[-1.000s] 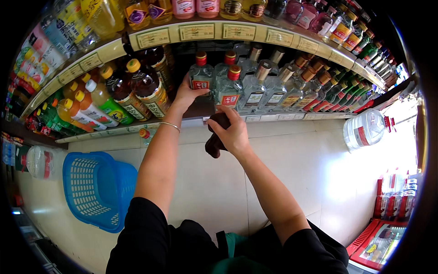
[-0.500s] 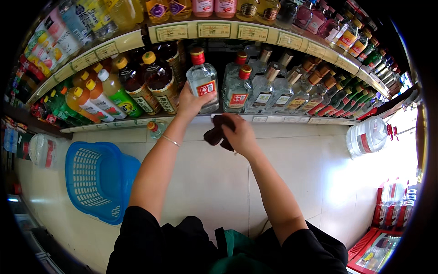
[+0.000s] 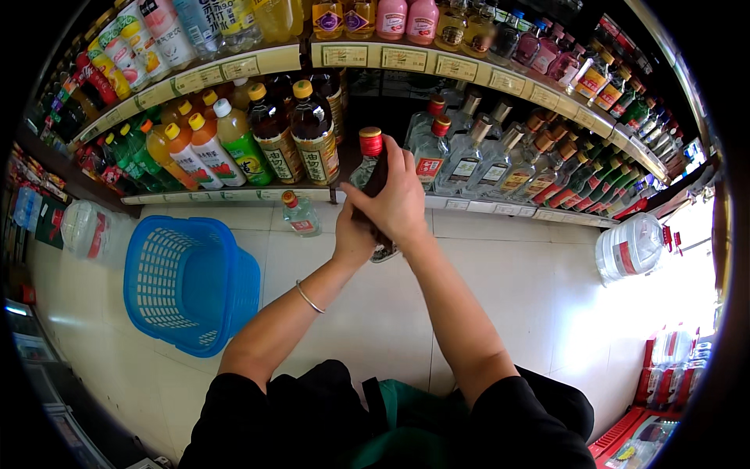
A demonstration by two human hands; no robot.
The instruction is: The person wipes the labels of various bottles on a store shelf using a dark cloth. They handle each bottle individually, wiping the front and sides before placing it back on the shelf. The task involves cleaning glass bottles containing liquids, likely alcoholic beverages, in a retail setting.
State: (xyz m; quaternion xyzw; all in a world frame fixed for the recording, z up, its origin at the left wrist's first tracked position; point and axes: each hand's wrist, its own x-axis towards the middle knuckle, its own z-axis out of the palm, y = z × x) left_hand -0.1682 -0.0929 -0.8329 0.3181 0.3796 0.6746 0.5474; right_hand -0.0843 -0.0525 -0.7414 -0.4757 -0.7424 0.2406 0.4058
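In front of the lower shelf, my left hand [image 3: 355, 237] is closed around a clear glass liquor bottle [image 3: 370, 143] with a red cap. My right hand [image 3: 401, 205] presses a dark brown cloth [image 3: 378, 178] against the bottle's side. The cloth and my fingers hide most of the bottle's label. Just left of my hands, a similar small red-capped bottle [image 3: 302, 216] stands on the floor. Another clear liquor bottle [image 3: 430, 156] with a red cap stands on the shelf to the right of my hands.
A blue plastic basket [image 3: 227, 242] rests on the tiled floor to the left. Large dark tea bottles [image 3: 314, 133] line the lower shelf's left part. Drinks fill the upper shelf [image 3: 403, 59]. A big water jug [image 3: 629, 248] stands at the right.
My left hand has brought the bottle off the shelf and nearer to me. The cloth in my right hand has moved up onto the bottle. The view has shifted slightly.
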